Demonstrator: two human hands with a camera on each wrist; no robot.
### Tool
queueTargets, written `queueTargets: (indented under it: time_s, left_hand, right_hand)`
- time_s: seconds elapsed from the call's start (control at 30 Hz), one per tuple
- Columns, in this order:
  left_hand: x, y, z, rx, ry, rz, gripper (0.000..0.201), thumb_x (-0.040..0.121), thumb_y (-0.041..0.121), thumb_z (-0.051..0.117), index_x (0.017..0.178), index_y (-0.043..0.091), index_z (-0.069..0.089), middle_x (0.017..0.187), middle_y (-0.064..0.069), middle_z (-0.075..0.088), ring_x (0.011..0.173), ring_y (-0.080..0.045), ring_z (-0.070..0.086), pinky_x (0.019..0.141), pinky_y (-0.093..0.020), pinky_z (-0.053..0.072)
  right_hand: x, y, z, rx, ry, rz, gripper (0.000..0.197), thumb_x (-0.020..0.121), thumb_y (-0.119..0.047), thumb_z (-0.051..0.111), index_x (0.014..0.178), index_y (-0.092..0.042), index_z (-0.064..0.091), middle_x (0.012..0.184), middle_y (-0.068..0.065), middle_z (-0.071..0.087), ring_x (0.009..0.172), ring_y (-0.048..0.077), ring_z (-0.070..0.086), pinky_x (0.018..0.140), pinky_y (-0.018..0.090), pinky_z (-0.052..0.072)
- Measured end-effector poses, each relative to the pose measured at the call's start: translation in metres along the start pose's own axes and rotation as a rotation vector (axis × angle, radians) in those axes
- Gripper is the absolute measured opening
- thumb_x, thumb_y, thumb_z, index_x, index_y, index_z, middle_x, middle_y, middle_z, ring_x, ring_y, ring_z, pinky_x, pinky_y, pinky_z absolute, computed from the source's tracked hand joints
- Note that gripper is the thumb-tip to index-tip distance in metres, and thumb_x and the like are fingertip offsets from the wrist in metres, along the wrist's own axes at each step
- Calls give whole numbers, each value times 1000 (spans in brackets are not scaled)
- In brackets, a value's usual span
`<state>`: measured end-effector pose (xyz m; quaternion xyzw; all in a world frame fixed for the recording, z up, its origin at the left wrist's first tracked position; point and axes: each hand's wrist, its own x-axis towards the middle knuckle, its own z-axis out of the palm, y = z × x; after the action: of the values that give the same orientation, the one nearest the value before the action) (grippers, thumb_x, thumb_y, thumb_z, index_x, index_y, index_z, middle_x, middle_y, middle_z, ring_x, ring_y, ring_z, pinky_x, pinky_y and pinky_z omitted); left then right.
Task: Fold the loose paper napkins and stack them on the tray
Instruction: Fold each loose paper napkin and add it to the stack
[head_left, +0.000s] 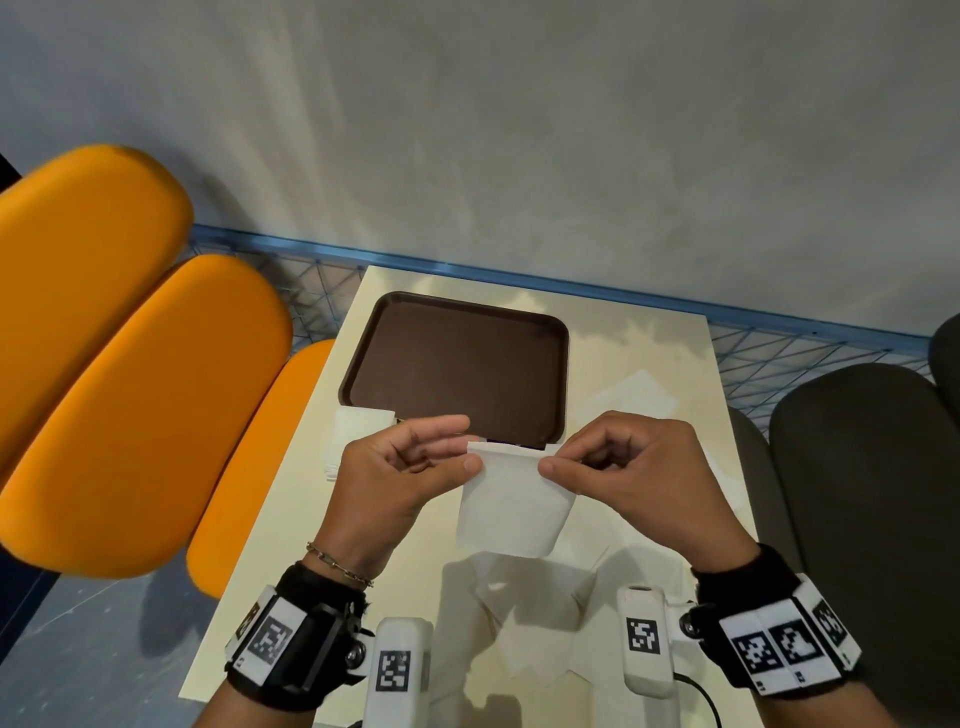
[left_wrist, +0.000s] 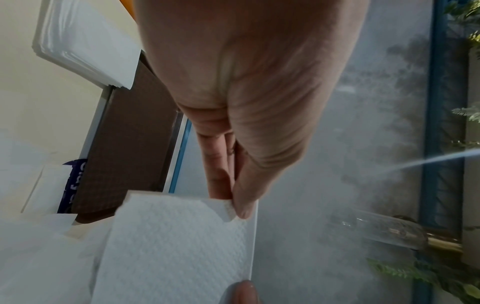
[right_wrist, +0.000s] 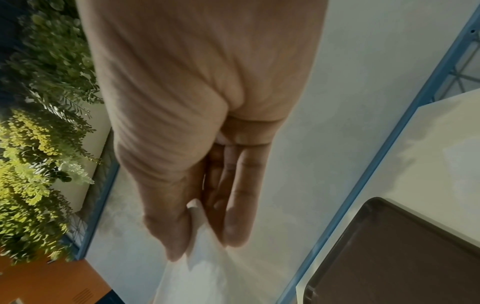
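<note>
The left grip (head_left: 400, 462) pinched the top left corner of a white napkin (head_left: 511, 501) between thumb and forefinger, and the right grip (head_left: 631, 470) pinched the top right corner the same way, its other fingers curled in. In the left wrist view the thumb and fingertips (left_wrist: 221, 185) clamped the napkin's corner (left_wrist: 182, 242), where a small flap was turned over. In the right wrist view the thumb and fingers (right_wrist: 235, 205) closed on the paper's edge (right_wrist: 197, 273).

The napkin hung folded between the two grips, raised above the desk (head_left: 649, 343), its upper edge taut and its lower part drooping toward the person. Just beyond both grips lay the brown tray (head_left: 457, 364), bare inside. Beside the left grip, on its outer side, a stack of napkins (head_left: 358, 436) sat at the tray's near left corner. Beyond the right grip a single loose napkin (head_left: 636, 397) lay flat beside the tray. Below the grips, nearer the person, more loose sheets (head_left: 540, 618) were spread on the desk.

Orange seats (head_left: 130, 395) stood beyond the left grip and dark seats (head_left: 862, 467) beyond the right.
</note>
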<state>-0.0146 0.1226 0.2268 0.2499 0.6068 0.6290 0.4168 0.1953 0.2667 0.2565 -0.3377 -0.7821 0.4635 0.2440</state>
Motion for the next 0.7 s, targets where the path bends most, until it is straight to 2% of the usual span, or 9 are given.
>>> queueTargets:
  time_s: [0.3, 0.5, 0.7]
  left_hand:
    - [1, 2, 5, -20, 4, -14, 39, 80, -1, 82, 115, 15, 75, 96, -8, 81, 93, -16, 78, 79, -22, 61]
    - [2, 1, 9, -7, -10, -17, 38, 81, 3, 82, 116, 17, 75, 97, -7, 81, 94, -16, 78, 81, -24, 61]
    - [4, -4, 12, -13, 10, -14, 35, 81, 0, 82, 112, 16, 77, 94, -11, 81, 90, -18, 77, 78, -26, 62]
  right_hand:
    - [1, 2, 0, 9, -1, 17, 12, 78, -28, 94, 77, -24, 82, 79, -4, 79, 70, 22, 73, 70, 49, 60]
    - [1, 3, 0, 12, -1, -1, 13, 77, -24, 95, 76, -22, 82, 79, -5, 79, 71, 20, 73, 70, 42, 62]
    - [2, 6, -3, 16, -11, 37, 14, 77, -28, 94, 78, -23, 82, 80, -5, 79, 71, 20, 74, 72, 47, 62]
